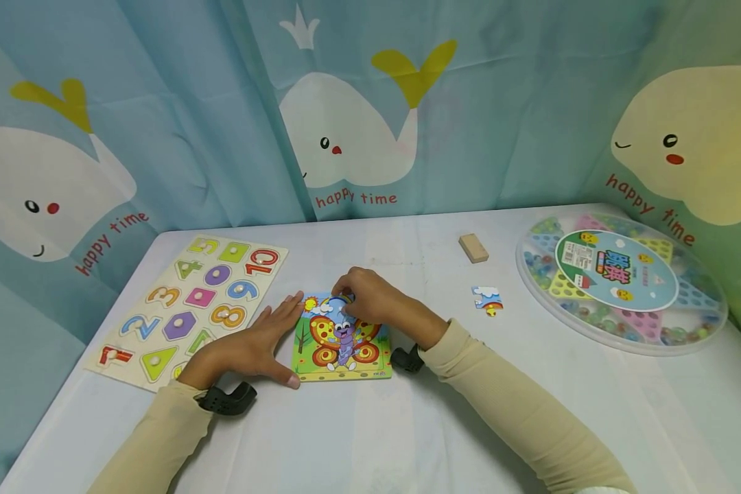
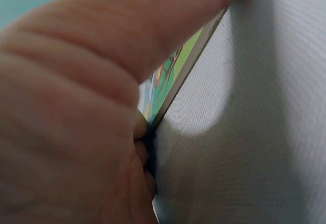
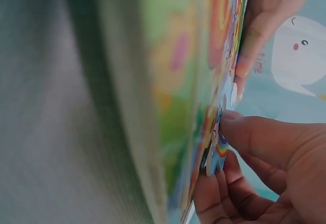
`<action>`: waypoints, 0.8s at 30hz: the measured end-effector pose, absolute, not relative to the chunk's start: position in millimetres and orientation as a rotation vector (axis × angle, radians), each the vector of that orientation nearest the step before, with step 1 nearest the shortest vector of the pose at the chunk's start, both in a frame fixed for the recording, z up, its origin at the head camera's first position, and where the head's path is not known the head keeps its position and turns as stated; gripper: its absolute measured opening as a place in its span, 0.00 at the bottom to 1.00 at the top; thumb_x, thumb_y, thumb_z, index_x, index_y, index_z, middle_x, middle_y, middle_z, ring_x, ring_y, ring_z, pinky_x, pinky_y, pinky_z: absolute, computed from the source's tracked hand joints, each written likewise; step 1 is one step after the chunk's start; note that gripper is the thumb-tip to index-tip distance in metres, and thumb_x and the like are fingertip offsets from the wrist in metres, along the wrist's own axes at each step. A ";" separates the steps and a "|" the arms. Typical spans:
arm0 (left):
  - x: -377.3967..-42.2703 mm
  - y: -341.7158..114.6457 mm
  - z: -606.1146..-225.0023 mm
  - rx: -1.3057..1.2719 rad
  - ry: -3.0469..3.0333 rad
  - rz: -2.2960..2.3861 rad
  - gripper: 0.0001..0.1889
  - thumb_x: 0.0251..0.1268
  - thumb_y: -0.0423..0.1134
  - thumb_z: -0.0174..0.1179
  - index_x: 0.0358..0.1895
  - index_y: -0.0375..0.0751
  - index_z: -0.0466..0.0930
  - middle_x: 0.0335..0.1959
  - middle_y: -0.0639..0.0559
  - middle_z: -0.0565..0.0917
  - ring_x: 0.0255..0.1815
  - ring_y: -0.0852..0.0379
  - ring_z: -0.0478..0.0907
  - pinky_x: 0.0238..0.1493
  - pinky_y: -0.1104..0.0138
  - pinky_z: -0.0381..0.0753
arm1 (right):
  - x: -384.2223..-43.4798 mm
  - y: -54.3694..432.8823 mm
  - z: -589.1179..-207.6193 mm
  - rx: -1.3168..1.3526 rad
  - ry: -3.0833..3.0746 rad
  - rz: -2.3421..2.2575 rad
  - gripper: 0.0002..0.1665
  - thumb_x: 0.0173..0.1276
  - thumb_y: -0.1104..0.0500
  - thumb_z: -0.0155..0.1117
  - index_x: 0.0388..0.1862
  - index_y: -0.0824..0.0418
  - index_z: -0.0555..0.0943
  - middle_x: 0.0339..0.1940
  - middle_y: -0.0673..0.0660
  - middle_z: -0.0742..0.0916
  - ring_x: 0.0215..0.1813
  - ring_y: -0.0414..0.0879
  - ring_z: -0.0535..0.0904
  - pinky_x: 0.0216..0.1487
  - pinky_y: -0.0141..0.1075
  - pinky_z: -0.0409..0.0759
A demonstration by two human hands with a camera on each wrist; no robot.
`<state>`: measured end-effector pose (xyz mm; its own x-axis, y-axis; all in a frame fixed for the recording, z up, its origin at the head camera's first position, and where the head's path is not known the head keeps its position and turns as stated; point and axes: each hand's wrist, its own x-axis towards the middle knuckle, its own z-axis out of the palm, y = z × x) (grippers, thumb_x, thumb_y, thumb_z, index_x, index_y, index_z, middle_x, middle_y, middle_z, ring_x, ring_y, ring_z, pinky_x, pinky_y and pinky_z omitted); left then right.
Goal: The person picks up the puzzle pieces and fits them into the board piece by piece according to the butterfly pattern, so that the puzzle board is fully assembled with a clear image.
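Note:
A square butterfly jigsaw puzzle (image 1: 344,350) lies on the white table in front of the person. Beside its left edge rests the left hand (image 1: 253,346), fingers extended and thumb spread toward the lower left corner. Over the puzzle's top part, the right hand (image 1: 373,298) pinches a blue puzzle piece (image 3: 220,150) with a rainbow stripe between thumb and fingers. The right wrist view shows this piece close against the puzzle's surface. Part of the puzzle's upper right is hidden by the right hand. Another sky-and-rainbow puzzle piece (image 1: 488,300) lies loose to the right.
On the left is a number and shape board (image 1: 206,324), partly behind the left wrist. A small wooden block (image 1: 473,248) sits behind the loose piece. At the right lies a round clear game case (image 1: 617,267) with marbles. A whale-print curtain (image 1: 346,130) hangs behind the table.

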<state>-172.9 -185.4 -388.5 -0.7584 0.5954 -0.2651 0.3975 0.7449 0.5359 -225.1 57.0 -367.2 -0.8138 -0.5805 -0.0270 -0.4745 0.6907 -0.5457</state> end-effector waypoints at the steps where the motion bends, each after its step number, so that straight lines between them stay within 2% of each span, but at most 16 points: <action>1: -172.8 -185.3 -388.3 0.756 2.520 0.640 0.68 0.40 0.60 0.75 0.79 0.41 0.37 0.80 0.49 0.33 0.78 0.49 0.29 0.73 0.49 0.30 | -225.1 57.1 -367.0 -0.855 2.704 -0.790 0.16 0.61 0.65 0.71 0.49 0.65 0.84 0.43 0.56 0.82 0.46 0.46 0.76 0.50 0.37 0.78; 12: -172.7 -185.1 -387.8 0.746 2.522 0.635 0.68 0.40 0.60 0.75 0.79 0.42 0.37 0.80 0.50 0.33 0.78 0.50 0.29 0.73 0.49 0.31 | -223.8 56.4 -365.5 -0.803 2.687 -0.755 0.12 0.64 0.65 0.69 0.46 0.64 0.86 0.41 0.55 0.81 0.44 0.46 0.75 0.46 0.36 0.77; 24: -172.4 -185.1 -386.8 0.749 2.522 0.632 0.68 0.40 0.59 0.75 0.79 0.42 0.37 0.80 0.50 0.34 0.78 0.50 0.29 0.73 0.49 0.31 | -224.4 56.3 -366.4 -0.774 2.666 -0.757 0.16 0.64 0.65 0.68 0.51 0.66 0.84 0.46 0.57 0.81 0.47 0.46 0.76 0.48 0.36 0.78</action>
